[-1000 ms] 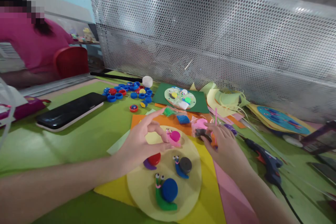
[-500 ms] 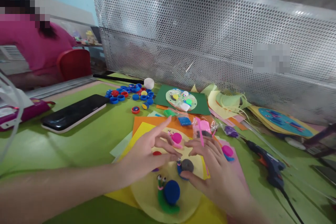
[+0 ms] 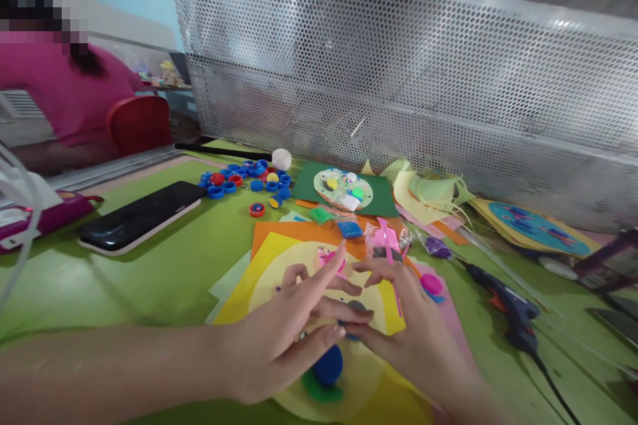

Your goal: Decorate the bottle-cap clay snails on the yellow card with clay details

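Observation:
Both my hands hover over a pale yellow disc [image 3: 294, 265] that lies on yellow and orange paper sheets. My left hand [image 3: 289, 332] has its fingers stretched out, and the fingertips reach across the disc. My right hand [image 3: 403, 325] is spread with its fingers apart around a small clay snail with a grey shell [image 3: 355, 307]. The fingers of the two hands overlap there. A green snail with a blue shell [image 3: 325, 370] shows below my left hand. A pink snail [image 3: 329, 257] is partly hidden behind my left index finger. A pink cap [image 3: 431, 283] lies just right of my right hand.
A black phone [image 3: 142, 216] lies at the left and several blue and red bottle caps [image 3: 246, 176] behind it. Clay packets [image 3: 349, 229], a green sheet with a decorated disc [image 3: 343, 189], and a glue gun [image 3: 503, 305] are nearby. A perforated metal screen [image 3: 399, 80] stands behind. A person in pink [image 3: 60, 93] sits far left.
My right hand came from the packets at the right onto the disc by the grey snail. My left hand slid right and toward me, now covering the red-shelled snail.

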Available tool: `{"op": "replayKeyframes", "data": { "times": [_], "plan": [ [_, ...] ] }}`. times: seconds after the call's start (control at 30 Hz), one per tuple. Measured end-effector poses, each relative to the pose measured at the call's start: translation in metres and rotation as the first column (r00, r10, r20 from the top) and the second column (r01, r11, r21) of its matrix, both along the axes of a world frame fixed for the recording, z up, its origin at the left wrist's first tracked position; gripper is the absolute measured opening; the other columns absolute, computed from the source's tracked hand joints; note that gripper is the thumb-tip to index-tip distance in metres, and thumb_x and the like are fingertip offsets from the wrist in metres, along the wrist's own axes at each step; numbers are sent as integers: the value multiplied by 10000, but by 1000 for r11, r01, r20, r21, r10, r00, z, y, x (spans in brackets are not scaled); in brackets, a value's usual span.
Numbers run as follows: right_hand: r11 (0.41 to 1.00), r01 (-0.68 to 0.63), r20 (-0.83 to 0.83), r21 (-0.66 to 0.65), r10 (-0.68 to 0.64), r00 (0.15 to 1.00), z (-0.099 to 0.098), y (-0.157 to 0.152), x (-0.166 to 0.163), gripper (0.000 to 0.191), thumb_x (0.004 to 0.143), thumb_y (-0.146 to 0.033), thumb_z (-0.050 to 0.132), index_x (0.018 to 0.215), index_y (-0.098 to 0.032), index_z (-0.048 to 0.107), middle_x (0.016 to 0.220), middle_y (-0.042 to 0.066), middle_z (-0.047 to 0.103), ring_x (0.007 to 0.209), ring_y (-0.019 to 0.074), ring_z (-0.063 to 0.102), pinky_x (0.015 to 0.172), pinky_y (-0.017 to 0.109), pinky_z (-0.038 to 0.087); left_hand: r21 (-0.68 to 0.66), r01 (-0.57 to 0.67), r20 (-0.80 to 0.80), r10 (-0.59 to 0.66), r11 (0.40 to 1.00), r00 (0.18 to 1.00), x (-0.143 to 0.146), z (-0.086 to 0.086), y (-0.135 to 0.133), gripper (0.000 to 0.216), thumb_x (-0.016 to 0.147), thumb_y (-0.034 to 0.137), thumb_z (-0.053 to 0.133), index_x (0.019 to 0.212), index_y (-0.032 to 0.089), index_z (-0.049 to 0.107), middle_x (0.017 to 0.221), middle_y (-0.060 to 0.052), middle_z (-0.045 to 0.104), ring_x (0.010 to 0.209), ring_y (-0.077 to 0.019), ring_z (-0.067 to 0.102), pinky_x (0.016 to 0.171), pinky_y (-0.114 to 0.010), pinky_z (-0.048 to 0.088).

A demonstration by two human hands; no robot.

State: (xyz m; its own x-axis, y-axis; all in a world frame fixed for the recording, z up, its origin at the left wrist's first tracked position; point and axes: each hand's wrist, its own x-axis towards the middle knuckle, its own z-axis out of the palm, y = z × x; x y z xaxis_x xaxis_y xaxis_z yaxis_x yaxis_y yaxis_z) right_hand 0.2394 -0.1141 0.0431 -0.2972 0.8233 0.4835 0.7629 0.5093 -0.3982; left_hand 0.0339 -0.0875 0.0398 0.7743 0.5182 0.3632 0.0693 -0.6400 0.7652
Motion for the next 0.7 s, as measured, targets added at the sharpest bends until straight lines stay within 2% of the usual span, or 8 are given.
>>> {"op": "replayKeyframes", "data": {
  "times": [0.1,0.27,0.37,0.47,0.57,0.63,0.7],
  "plan": [
    [1000,21,-22,21,-21,1000,0,0,-6,628,609,-102,763,1085,-259,385,1023,20,530,963,260,516,767,388,461,79,65,-19,-64,995,998,1,0,-3,731,940,300,352,1403,273,-212,1313,-71,541,1281,-231,379,1033,-459,211],
    [999,-6,-2,39,6,1000,0,-3,-8,722,625,-160,791,1173,-263,332,1085,45,527,973,259,524,749,362,474,249,115,-66,-102,962,993,3,-2,-2,803,910,395,377,1393,219,-240,1274,-94,570,1239,-268,428,1015,-469,172],
    [999,-6,5,45,6,1000,1,-2,-2,597,658,-177,756,1097,-250,357,1129,51,511,1014,255,505,775,369,472,311,64,-41,-54,948,998,2,-1,1,791,910,403,366,1396,220,-231,1265,-86,578,1227,-280,438,993,-473,156],
    [998,-7,29,69,5,1000,1,1,-3,493,697,-178,666,1088,-231,370,1122,67,506,1021,267,491,799,403,456,364,33,-44,-18,931,999,5,-2,2,756,918,435,321,1402,201,-211,1225,-107,601,1184,-298,476,956,-482,197],
    [996,-30,72,89,24,997,1,1,-13,472,701,-155,540,1141,-209,379,1065,78,523,961,264,513,793,424,449,486,41,-77,-4,873,997,12,-7,-1,773,910,506,290,1401,184,-214,1159,-139,628,1090,-315,538,891,-463,285],
    [995,-40,87,92,32,996,2,0,-16,442,720,-166,498,1144,-209,381,1028,70,538,921,252,526,785,428,453,562,39,-54,-10,826,998,16,-8,-4,809,907,506,320,1398,164,-224,1141,-144,635,1103,-318,530,867,-424,318],
    [995,-24,87,95,15,996,3,-1,-13,404,735,-194,500,1119,-214,378,1049,74,539,932,260,526,774,442,461,580,27,-43,-3,814,999,16,-7,-5,825,910,474,358,1396,163,-232,1131,-131,644,1131,-312,513,884,-402,305]
  ]
}}
